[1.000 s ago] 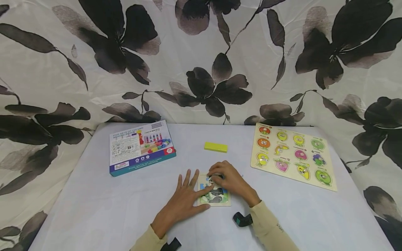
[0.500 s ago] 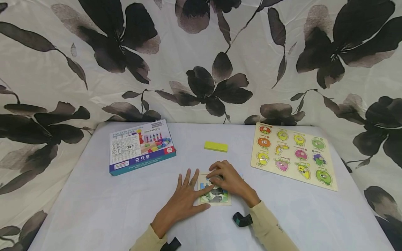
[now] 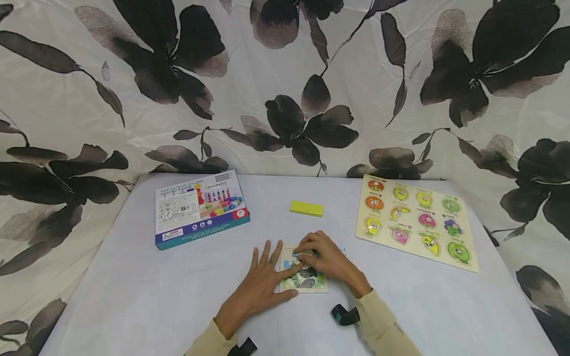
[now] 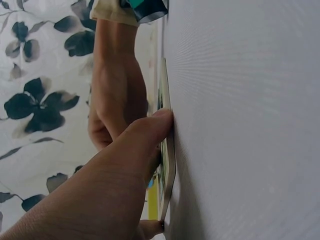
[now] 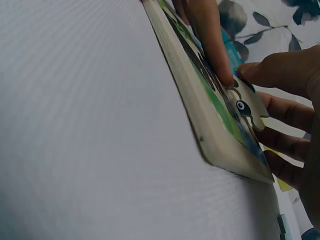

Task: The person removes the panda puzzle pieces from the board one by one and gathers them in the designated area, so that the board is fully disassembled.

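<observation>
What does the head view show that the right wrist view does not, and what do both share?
Only the head view shows the toy box, the yellow block, the fruit peg board and both sleeves. Only the right wrist view shows the small puzzle's thick edge and a piece with an eye at the right hand's fingertips. Both show both hands on that puzzle.

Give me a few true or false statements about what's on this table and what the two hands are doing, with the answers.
1. The left hand lies with straight fingers at the small picture puzzle. True.
2. The right hand grips the yellow block. False: the block lies apart, farther back; the right hand's fingers pinch a puzzle piece.
3. The fruit peg board lies to the right of the hands. True.
4. The boxed bead toy stands upright. False: it lies flat.
</observation>
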Demonstrator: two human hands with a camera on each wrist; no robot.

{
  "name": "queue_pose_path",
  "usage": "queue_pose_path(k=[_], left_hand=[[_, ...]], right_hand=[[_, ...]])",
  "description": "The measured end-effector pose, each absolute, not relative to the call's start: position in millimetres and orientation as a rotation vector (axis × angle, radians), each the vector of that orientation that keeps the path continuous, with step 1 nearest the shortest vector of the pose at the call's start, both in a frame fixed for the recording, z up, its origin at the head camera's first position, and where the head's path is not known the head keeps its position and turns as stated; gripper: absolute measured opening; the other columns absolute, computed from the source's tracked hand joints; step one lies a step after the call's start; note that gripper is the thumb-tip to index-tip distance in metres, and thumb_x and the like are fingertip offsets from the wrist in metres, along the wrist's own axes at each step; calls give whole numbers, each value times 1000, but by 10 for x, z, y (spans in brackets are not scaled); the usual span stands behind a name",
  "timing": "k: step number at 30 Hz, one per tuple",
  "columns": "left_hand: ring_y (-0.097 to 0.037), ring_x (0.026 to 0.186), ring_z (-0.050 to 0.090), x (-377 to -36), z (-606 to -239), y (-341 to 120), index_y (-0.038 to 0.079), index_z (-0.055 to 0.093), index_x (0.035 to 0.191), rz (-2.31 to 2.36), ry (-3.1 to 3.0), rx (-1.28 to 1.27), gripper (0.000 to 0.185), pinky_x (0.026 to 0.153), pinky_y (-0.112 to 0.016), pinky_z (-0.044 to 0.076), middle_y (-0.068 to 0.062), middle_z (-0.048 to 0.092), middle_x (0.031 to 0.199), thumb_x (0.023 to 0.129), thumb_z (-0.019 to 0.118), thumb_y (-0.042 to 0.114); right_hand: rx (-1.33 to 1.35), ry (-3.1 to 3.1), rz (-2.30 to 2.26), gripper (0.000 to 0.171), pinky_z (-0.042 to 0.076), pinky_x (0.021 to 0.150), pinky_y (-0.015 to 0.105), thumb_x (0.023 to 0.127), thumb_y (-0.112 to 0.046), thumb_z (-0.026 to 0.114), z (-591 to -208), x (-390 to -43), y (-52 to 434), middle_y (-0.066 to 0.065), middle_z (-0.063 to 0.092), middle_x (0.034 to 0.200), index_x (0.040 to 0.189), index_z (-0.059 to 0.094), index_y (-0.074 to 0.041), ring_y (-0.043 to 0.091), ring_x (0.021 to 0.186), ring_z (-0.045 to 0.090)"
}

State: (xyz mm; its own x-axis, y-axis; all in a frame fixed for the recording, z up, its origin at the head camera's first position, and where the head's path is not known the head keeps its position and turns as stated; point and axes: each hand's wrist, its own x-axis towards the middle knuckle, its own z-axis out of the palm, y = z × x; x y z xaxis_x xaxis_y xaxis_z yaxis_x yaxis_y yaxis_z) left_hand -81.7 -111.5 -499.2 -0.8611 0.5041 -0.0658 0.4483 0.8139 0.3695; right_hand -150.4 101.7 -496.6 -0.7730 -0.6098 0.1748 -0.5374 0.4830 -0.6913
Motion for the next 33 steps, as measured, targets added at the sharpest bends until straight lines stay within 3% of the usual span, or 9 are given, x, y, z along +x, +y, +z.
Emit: queue_pose_path(k=[6, 23, 29, 33], left_hand=[[-48, 143, 0, -811, -4994, -1115, 40, 43, 143, 540, 2841, 745, 61, 109, -68, 3, -21, 10, 159, 87, 53, 63], [-47, 143, 0, -816, -5000, -1113, 38, 45, 142, 537, 2850, 749, 60, 109, -68, 3, -20, 11, 159, 88, 52, 63], [-47, 143, -1, -810, -5001, -1118, 38, 45, 142, 549, 2840, 746, 60, 109, -68, 2, -20, 10, 159, 88, 51, 63], [-47, 144, -2, -807, -4998, -1116, 39, 45, 142, 550, 2838, 742, 60, 110, -67, 1, -20, 9, 159, 88, 52, 63]], right_hand=[[-874, 2601, -1220, 25, 47, 90, 38, 87, -11, 69, -4993, -1509, 1065, -6, 69, 107, 113, 71, -14, 11, 102, 57], [-881, 2623, -1281, 21, 46, 80, 30, 87, -8, 69, -5030, -1564, 1108, -8, 71, 93, 105, 75, -16, 9, 90, 56], [-726, 2534, -1416, 20, 46, 86, 33, 88, -11, 68, -5013, -1567, 1150, -9, 70, 95, 106, 75, -19, 10, 93, 57], [-666, 2503, -1463, 20, 43, 93, 40, 90, -11, 66, -4968, -1573, 1264, -3, 70, 101, 109, 74, -13, 16, 100, 57]])
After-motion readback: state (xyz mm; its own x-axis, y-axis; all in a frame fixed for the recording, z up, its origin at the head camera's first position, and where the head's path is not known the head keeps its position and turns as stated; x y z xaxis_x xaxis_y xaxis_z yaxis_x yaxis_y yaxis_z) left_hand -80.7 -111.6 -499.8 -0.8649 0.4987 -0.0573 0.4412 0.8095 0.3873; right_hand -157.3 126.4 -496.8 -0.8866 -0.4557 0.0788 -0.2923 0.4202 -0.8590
